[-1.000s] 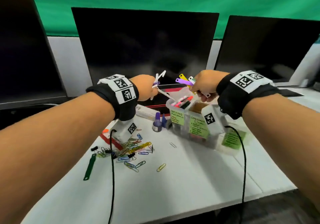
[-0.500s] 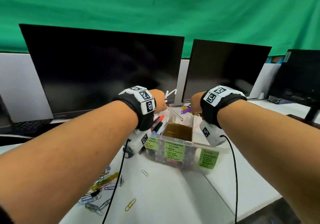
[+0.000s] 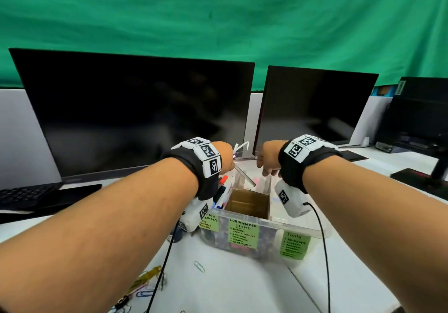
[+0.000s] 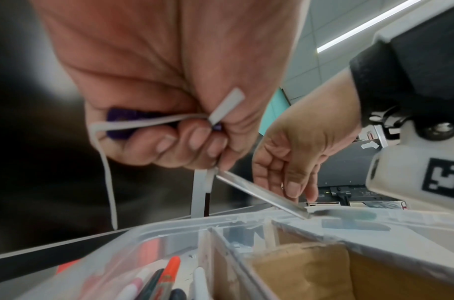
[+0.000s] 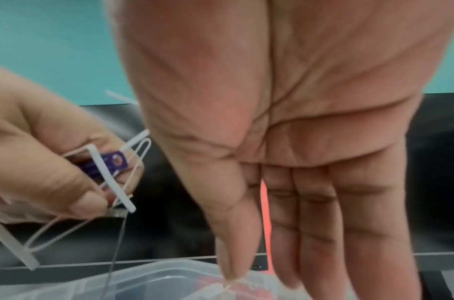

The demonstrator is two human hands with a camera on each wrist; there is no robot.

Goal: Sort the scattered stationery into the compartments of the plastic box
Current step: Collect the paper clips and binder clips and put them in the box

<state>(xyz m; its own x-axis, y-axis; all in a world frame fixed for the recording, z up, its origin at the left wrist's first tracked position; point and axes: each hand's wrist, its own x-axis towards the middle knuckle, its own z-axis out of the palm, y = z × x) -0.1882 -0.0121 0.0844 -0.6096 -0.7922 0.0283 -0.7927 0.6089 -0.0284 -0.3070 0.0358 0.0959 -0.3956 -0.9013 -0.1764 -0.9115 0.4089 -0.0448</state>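
Note:
The clear plastic box (image 3: 274, 224) stands on the table with green labels on its front wall. Markers (image 3: 224, 191) fill its left compartment, and a cardboard-lined compartment (image 3: 247, 203) sits in the middle. My left hand (image 3: 228, 155) hovers over the box's back left and grips a bundle of white plastic strips (image 4: 104, 154), a purple strip (image 5: 110, 162) and a clear flat strip (image 4: 262, 192) that slants down toward the rim. My right hand (image 3: 268, 167) hangs over the right compartment, fingers (image 5: 316, 223) straight and pointing down, holding nothing.
Coloured paper clips (image 3: 143, 281) lie scattered on the white table at the lower left, and one more clip (image 3: 199, 266) lies in front of the box. Two dark monitors (image 3: 135, 118) (image 3: 312, 109) stand close behind. A keyboard (image 3: 24, 196) is at far left.
A second ago my right hand held purple and yellow strips above the box; now its fingers are straight and empty. My left hand keeps its bundle. The head view has tilted upward.

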